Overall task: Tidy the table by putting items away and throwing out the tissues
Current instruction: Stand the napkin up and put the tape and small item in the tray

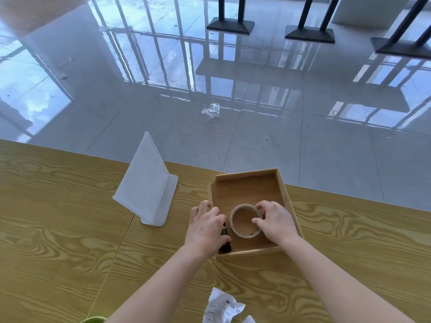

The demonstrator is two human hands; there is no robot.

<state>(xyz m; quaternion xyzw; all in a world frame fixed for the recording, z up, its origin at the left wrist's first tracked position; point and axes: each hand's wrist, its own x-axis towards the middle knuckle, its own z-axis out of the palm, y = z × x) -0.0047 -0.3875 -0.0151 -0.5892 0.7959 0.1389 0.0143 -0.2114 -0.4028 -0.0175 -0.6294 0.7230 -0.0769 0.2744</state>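
A shallow wooden tray (250,183) sits on the wood-grain table near its far edge. Inside it lies a roll of beige tape (245,233), and my right hand (274,220) grips the roll's right rim with thumb and fingers. My left hand (206,226) is over the tray's left side, closed on a small dark object with green print (224,230) that reaches down to the tray's near-left corner. Crumpled white paper or tissue (221,308) lies on the table between my forearms at the bottom edge.
A white upright sign stand (147,180) is left of the tray. A green rim (93,320) peeks in at the bottom edge. Beyond the table is glossy tiled floor with a clear plastic scrap (211,110) and black table bases (229,25).
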